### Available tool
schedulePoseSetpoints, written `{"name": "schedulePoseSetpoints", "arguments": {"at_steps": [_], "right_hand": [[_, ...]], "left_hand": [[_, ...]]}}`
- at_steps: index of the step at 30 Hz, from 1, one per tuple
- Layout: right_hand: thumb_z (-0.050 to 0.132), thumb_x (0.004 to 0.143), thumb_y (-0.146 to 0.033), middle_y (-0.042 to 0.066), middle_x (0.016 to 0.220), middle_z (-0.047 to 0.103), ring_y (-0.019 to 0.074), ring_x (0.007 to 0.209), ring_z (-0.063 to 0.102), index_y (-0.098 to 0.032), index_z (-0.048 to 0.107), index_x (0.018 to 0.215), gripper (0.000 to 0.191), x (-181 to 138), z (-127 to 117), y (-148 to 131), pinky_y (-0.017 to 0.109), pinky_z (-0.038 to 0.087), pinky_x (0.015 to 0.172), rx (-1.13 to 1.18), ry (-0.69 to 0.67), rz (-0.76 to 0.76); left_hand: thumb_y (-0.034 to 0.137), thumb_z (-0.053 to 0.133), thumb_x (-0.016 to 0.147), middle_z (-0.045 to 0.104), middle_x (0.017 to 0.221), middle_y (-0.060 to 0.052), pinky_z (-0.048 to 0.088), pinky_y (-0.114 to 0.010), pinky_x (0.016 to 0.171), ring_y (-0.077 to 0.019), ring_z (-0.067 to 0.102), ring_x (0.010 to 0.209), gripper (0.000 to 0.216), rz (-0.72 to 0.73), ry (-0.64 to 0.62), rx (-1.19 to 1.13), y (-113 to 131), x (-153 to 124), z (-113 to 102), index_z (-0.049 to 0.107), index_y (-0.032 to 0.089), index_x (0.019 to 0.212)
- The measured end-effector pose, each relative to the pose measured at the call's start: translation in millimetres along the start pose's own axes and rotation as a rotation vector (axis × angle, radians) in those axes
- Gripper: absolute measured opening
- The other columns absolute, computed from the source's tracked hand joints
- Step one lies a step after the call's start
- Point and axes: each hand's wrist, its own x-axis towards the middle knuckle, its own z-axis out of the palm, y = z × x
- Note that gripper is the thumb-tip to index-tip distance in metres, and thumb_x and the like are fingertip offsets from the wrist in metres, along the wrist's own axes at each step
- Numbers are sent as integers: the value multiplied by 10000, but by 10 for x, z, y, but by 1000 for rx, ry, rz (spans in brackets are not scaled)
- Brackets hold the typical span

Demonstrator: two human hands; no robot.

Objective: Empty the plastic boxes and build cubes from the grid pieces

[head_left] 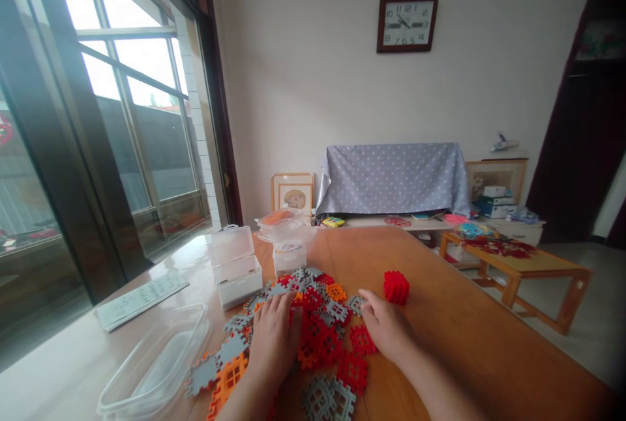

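Spreading our left hand (274,333) palm-down over a heaped pile of red, grey and orange notched plastic pieces (320,337), we have the fingers side by side and the thumb a little apart from them; the palm is hidden, so we cannot tell whether anything is gripped beneath it. Our right hand (386,324) is at the right edge of the pile, its index finger pointing forward and its other fingers curled under, and we cannot tell whether they close on a piece. Just left of its fingertips lies a small grey notched plastic piece (355,305), and nearer to us is a flat red notched plastic square (362,340). The pile sits on a glossy brown wooden table (469,349), between our hands and reaching farther to the left, where a large orange plastic window piece (229,378) lies beside our left forearm. Farther right, apart from the pile, we see a red ridged plastic block (396,287). On the left are an oblong clear plastic tub (163,365), an open white plastic box with a raised lid (239,284) and some pale green printed cards (141,298). At the far end we find a smaller whitish plastic box (292,261), just in front of clear containers
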Motion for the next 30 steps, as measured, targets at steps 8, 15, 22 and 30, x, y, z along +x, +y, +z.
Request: {"name": "schedulePoseSetpoints", "arguments": {"at_steps": [8,15,22,30], "right_hand": [[375,988,-378,92,1158,758,238,1082,708,-221,670,1221,407,9,-6,17,311,514,880,-21,84,-53],[372,994,-396,80,1100,770,222,1019,714,-226,681,1163,391,-11,-25,20,278,494,807,-10,53,-51],[409,987,-377,54,1011,774,201,917,711,-245,696,1100,336,-33,-42,-39,257,448,719,0,33,-32],[365,1010,-320,72,1025,773,209,982,713,-235,683,1130,350,-66,-120,-97,266,445,776,-19,94,-37]], "left_hand": [[578,605,885,667,1262,-64,392,-500,1085,-285,591,1164,477,386,-283,-159,775,-246,-381,605,306,1277],[748,513,853,504,1517,-94,58,-602,1246,-356,335,1467,787,573,-562,-108,898,-560,-331,450,284,1486],[663,513,906,533,1493,-82,67,-595,1252,-331,337,1467,627,414,-471,0,893,-466,-364,535,300,1417],[474,488,977,610,1388,-24,174,-513,1243,-276,411,1403,376,357,-377,-3,745,-235,-313,604,338,1308]]}}
